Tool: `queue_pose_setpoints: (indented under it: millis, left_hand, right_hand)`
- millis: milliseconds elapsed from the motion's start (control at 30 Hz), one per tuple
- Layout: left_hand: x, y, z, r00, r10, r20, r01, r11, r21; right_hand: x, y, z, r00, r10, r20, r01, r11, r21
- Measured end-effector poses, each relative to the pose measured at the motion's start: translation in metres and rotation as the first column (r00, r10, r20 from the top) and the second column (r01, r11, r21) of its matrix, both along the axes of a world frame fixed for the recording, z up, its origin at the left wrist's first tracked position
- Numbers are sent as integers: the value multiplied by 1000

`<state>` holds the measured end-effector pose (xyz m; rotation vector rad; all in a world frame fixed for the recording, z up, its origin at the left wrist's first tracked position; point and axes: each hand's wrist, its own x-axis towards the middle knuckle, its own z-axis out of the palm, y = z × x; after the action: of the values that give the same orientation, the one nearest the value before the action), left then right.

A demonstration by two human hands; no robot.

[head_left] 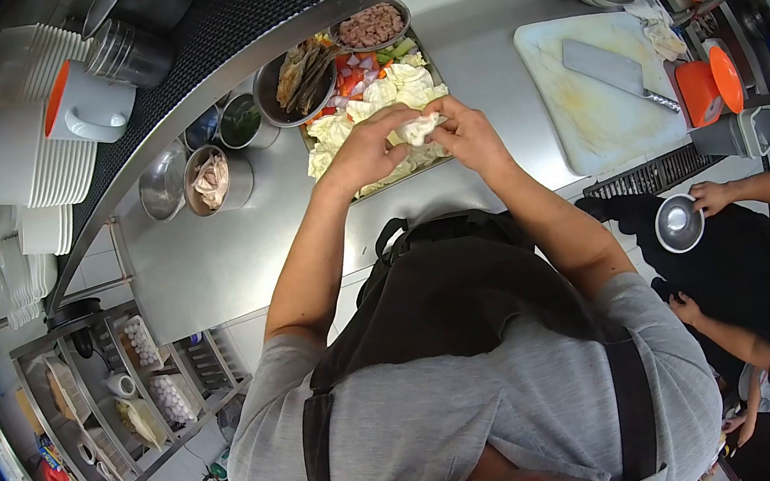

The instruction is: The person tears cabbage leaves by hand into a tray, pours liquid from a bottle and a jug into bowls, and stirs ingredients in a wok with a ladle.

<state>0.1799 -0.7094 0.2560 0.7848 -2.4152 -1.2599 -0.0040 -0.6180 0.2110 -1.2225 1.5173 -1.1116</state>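
Observation:
Over a tray (434, 169) heaped with pale torn cabbage (332, 133), both hands hold a small, crumpled whitish piece (419, 129). My left hand (366, 153) grips its left side, fingers curled over the top. On the other side, my right hand (471, 138) pinches it between thumb and fingers. I cannot tell what kind of food the piece is. Chopped red pepper and onion (357, 71) lie at the tray's far end. A bowl of dried fish-like pieces (300, 78) and a bowl of pinkish minced meat (370, 26) sit at the tray's far edge.
Left of the tray stands a pot of pale meat (210, 178) among other metal containers. A cleaver (600, 64) lies on a white cutting board (554, 135) at right. A shelf (278, 21) overhangs the counter. At lower right, another person holds a metal bowl (679, 223).

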Motion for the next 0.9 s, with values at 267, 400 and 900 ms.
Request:
queue_pose_setpoints:
  millis: [267, 400, 900]
  left_hand:
    - [-7, 15, -17, 968, 236, -83, -250, 931, -267]
    - [-9, 22, -20, 966, 201, -160, -248, 898, -364]
    - [2, 22, -37, 961, 255, -110, -239, 961, 139]
  right_hand:
    - [14, 3, 30, 969, -110, 222, 102, 994, 47]
    - [13, 2, 19, 980, -106, 167, 97, 993, 60]
    - [9, 7, 29, 982, 61, -178, -61, 998, 5]
